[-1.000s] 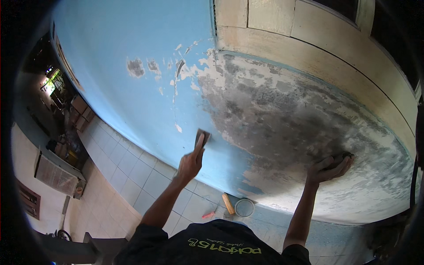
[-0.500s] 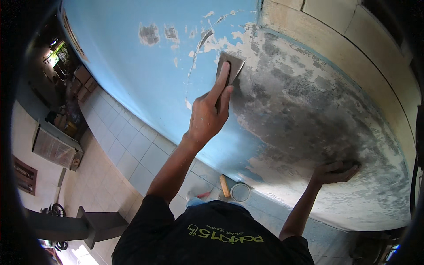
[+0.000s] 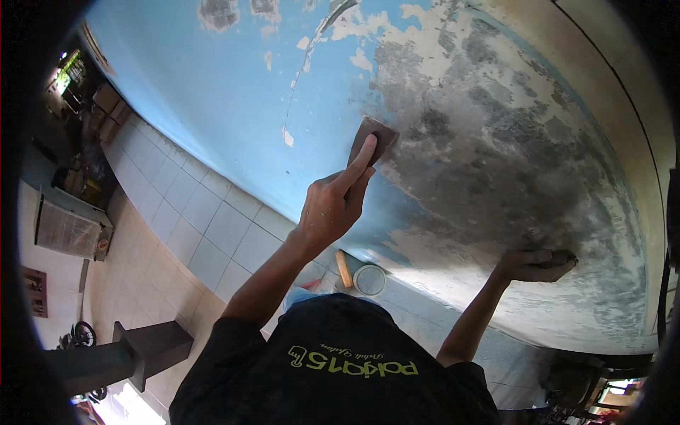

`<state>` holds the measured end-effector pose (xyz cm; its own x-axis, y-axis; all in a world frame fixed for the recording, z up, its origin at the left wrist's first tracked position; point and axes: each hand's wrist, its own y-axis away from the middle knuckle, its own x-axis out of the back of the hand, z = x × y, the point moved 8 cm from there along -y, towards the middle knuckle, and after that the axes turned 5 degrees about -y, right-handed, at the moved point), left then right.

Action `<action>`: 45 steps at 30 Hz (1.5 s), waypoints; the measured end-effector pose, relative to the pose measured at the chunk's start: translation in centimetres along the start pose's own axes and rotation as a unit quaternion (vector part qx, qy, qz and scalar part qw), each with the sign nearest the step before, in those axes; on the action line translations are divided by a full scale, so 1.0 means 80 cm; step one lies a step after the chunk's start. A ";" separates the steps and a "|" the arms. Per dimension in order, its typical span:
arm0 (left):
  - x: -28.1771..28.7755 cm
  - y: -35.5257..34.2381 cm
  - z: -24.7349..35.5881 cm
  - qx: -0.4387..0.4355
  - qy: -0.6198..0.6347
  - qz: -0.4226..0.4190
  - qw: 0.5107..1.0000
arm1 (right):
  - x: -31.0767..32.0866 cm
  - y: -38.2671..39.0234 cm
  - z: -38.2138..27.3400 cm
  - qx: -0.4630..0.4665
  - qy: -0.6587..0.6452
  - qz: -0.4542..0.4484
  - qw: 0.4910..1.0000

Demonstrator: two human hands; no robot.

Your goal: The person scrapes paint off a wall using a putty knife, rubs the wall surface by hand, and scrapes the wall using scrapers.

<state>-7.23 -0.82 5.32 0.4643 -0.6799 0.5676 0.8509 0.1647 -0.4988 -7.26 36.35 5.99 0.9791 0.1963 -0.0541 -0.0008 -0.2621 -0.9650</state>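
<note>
My left hand (image 3: 329, 209) is closed round a flat, grey-brown scraper (image 3: 374, 139), the index finger stretched along its blade. The blade lies against the blue wall (image 3: 234, 113), at the left edge of a large grey, rough patch (image 3: 489, 166). Farther right and lower, my right hand (image 3: 528, 268) is cupped palm up close to the patch. A dark grey lump (image 3: 556, 259) rests in its curled fingers; whether it is putty or something solid I cannot tell.
A round tub (image 3: 369, 280) and a yellow-brown block (image 3: 343, 269) stand on the tiled floor (image 3: 212, 216) by the wall's foot. A long crack (image 3: 308, 58) runs down the blue paint. At lower left is a dark post (image 3: 152, 354); cartons (image 3: 108, 110) sit farther off.
The scraper has moved down and a little right along the wall, away from the crack. My right hand stays near the lower patch. The whole view has shifted slightly.
</note>
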 end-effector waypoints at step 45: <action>0.050 -0.054 -0.051 0.230 0.182 -0.016 0.956 | 0.005 0.003 -0.003 0.019 0.042 -0.021 0.999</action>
<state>-10.03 -7.19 7.04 0.3914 -0.8796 0.2705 0.9201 0.3797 -0.0966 -6.80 36.17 5.82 0.9919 0.1265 0.0068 0.0345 -0.2186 -0.9752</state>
